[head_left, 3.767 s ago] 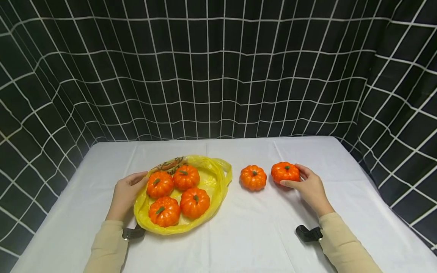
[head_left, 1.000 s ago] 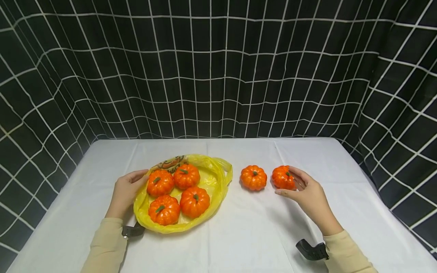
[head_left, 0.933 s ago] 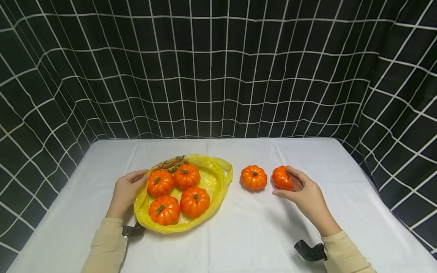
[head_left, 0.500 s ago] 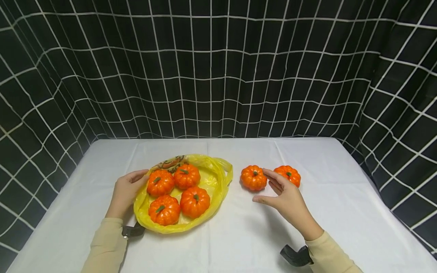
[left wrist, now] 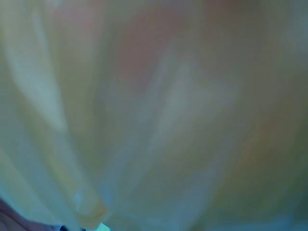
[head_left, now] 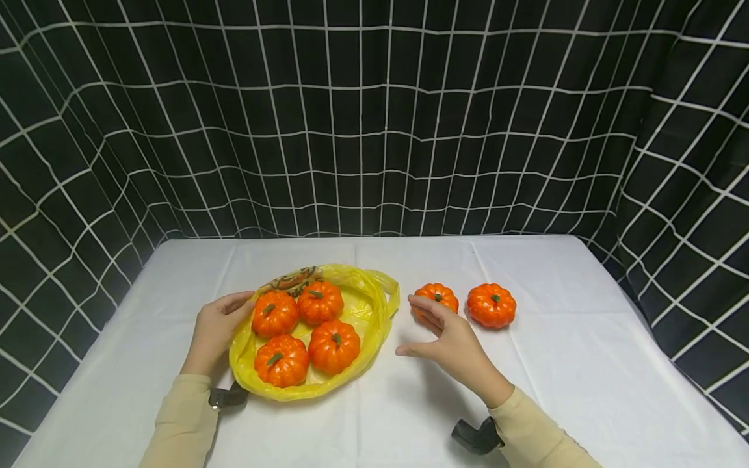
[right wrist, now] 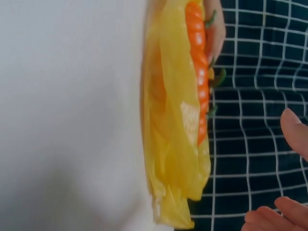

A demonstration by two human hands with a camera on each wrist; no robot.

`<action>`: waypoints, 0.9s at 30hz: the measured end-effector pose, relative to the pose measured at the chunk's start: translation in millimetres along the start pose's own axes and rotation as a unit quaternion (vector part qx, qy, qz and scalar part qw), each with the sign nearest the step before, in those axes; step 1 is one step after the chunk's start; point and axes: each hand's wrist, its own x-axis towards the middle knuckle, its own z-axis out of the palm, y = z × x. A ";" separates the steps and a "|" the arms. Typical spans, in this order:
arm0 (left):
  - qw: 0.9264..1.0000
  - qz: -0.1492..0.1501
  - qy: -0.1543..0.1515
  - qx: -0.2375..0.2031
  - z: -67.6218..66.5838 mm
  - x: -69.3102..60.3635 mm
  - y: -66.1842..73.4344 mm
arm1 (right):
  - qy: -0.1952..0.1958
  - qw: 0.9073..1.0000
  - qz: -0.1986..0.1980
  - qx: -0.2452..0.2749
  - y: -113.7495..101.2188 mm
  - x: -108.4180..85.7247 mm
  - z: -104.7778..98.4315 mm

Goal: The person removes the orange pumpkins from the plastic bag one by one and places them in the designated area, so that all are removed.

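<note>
Head view first: a dark, white-gridded curtain (head_left: 374, 117) walls the back and both sides, and before it spreads the white-clothed desk (head_left: 374, 429). On its left sits the yellow bag (head_left: 358, 314), mouth wide, crumpled rim standing around four orange pumpkins (head_left: 333, 348); blurred plastic nearly fills the left wrist view. At that bag's left edge, the left hand (head_left: 216, 328); whether its grip pinches the plastic, I cannot tell. Now the right hand (head_left: 450, 344): grip wide, holding nothing, above the desk, and it blocks the lower part of the left loose pumpkin (head_left: 440, 294). Just beside that, the right loose pumpkin (head_left: 491, 309) lies in full sight. Smaller still, a black piece (head_left: 476, 439) juts from the right sleeve (head_left: 532, 432).
</note>
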 end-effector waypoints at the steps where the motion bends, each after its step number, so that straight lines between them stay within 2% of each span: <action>1: 1.000 0.000 0.000 0.001 -0.1 0.1 -0.1 | -0.004 1.000 -0.002 0.001 -0.3 1.1 2.6; 9: 1.000 0.003 0.002 0.000 0.2 0.8 -1.7 | -0.028 0.999 -0.033 -0.006 -6.2 7.4 23.5; 27: 1.000 0.002 0.001 -0.003 0.7 -0.9 0.3 | -0.056 0.998 -0.028 0.003 -11.8 22.1 53.8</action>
